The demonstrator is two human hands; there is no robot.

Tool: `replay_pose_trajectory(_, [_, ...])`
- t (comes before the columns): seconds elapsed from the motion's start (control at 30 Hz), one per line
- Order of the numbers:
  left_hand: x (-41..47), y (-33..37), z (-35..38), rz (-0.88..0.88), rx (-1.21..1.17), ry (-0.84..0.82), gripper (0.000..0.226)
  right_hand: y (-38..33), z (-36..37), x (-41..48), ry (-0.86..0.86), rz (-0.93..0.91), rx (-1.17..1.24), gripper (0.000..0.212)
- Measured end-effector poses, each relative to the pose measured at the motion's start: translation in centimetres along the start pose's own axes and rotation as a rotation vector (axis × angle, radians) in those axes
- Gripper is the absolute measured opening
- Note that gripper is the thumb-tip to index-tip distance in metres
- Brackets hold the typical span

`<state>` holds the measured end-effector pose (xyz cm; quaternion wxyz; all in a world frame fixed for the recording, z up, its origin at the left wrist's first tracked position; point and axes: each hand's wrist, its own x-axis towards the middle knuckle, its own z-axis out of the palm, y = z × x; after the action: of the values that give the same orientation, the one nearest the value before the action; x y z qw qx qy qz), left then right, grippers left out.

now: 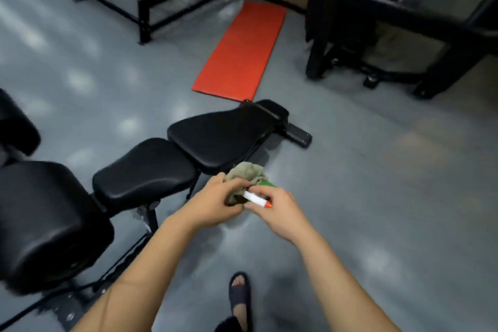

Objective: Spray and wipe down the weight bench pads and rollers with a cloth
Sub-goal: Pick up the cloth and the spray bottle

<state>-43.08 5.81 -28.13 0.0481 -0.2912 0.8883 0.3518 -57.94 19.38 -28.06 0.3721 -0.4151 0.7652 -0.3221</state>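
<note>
Khaki cloth (246,172) sat bunched in the curled fingers of the left hand (215,198) while the right hand (277,213) pinched the green spray bottle (256,200) beside the black bench pads (223,135), wiping seemingly not yet begun.

Single view, worn at head height, wide-angle, lines bowed at the edges. It faces forward and steeply down at the floor (377,197). Left hand (213,205) and right hand (280,210) sit close at centre; the weight bench (215,132) runs from lower left to centre.
</note>
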Motion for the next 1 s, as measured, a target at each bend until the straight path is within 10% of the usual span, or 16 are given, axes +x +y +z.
replay_pose_trajectory(0.17, [3.0, 0.9, -8.6, -0.048, 0.157, 0.231, 0.024, -7.1, -5.1, 6.9, -0.017, -0.144, -0.11, 0.024])
replay_pose_trajectory(0.4, [8.4, 1.6, -15.6, -0.065, 0.186, 0.373, 0.038, -12.6, -11.0, 14.9, -0.023, -0.258, -0.054, 0.042])
replay_pose_trajectory(0.7, [16.8, 1.1, -20.1, -0.253, 0.154, 0.609, 0.032, -12.4, -11.8, 27.6, -0.114, -0.244, -0.018, 0.127])
replay_pose_trajectory(1.0, [26.0, 4.4, -20.9, -0.513, 0.302, 0.876, 0.043, -12.6, -14.1, 39.5, -0.33, -0.393, 0.108, 0.061])
